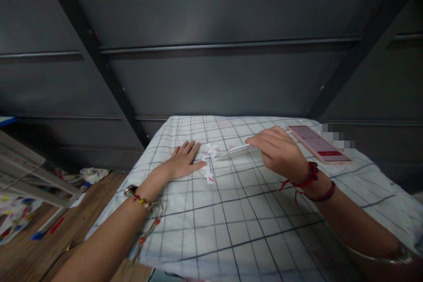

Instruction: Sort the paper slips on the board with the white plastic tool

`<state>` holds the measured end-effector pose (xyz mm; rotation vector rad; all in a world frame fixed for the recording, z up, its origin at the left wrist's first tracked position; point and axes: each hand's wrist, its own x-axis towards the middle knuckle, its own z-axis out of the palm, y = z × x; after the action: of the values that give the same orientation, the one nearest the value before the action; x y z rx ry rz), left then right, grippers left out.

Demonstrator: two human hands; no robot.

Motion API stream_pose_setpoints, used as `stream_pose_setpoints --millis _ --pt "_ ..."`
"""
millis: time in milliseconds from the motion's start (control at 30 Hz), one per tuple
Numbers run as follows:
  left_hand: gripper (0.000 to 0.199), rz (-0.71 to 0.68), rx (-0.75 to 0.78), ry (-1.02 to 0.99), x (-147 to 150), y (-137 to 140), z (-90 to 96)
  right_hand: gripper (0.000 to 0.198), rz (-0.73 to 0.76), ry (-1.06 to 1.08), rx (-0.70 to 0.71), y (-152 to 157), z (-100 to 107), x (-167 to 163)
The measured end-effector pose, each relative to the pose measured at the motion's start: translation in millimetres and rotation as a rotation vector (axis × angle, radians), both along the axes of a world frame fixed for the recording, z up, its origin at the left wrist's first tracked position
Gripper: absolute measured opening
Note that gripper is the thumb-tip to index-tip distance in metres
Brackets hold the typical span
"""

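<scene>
My left hand (185,160) lies flat on the white checked cloth (231,224), fingers spread. Its thumb reaches the edge of some small, irregular white pieces (210,153), one with a red mark; they look like paper, but blur hides the detail. Between the thumb and fingers of my right hand (277,150) is a thin white sheet with a scalloped edge (236,151). The sheet is tilted over the cloth, its far end close to the white pieces. Whether that end touches them I cannot tell.
A pink-edged phone (319,144) lies on the cloth beyond my right hand. Dark panels (211,83) stand behind the table. At the left are a light metal frame (42,180) and a crumpled plastic bag (93,175) on the wooden floor (82,213).
</scene>
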<state>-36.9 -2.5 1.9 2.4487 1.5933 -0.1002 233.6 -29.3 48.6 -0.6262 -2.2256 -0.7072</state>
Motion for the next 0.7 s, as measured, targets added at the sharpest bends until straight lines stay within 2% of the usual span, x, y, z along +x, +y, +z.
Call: stream_pose_setpoints --millis 133,233,333,533,700 --pt "0.077 0.002 0.011 -0.037 -1.1 -0.1 -0.4 0.028 0.084 -0.002 -0.079 -6.3 1.3 -8.5" --pt "0.081 0.002 0.003 -0.048 -2.0 0.3 -1.3 0.029 0.134 -0.030 -0.111 -9.3 2.4 -11.1" --pt "0.085 -0.006 0.000 -0.053 -2.6 0.8 -1.9 0.029 0.131 -0.025 -0.128 -9.8 3.2 -9.7" --pt "0.075 0.010 -0.001 -0.059 -2.5 1.1 -1.0 0.028 0.155 -0.028 -0.099 -9.8 3.9 -8.9" --pt "0.082 -0.019 -0.001 -0.046 -3.2 2.0 -1.9 0.029 0.108 -0.021 -0.099 -10.3 5.9 -8.0"
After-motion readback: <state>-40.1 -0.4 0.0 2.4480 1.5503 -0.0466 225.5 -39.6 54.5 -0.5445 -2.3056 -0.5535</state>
